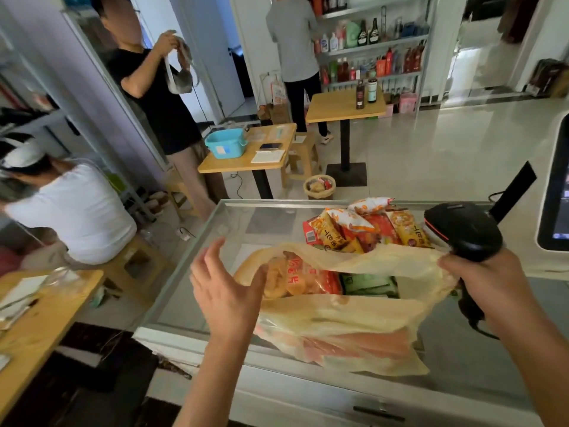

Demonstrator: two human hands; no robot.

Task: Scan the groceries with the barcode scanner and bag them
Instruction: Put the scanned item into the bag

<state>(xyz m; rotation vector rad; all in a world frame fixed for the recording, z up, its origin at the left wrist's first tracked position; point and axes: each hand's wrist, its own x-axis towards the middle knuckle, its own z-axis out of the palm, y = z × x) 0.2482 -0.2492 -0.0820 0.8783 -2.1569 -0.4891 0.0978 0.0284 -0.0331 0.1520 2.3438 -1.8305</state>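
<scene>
My right hand [489, 282] is gripping the scanner [462, 229] and also pinching the rim of the bag [338, 318]. My left hand [224, 285] is hovering open, holding nothing. The bag is sitting part-filled on the counter [197, 272], and I'm risking its rim slipping from that crowded grip.

At 10 o'clock a person in a black shirt [160, 97] stands handling something pale. At 9 o'clock a person in a white top [77, 211] sits on a wooden stool [135, 260]. At 12 o'clock a third person, in grey [294, 41], faces a shelf rack [372, 47] of bottles. Near the middle, a low wooden table [243, 163] carries a teal basin [226, 143], a phone [270, 146] and a notebook [268, 156]. At 1 o'clock a taller table [338, 110] bears two dark bottles [359, 94]. A wicker basket [319, 187] stands on the floor. A screen [557, 192] shows at 3 o'clock.
</scene>
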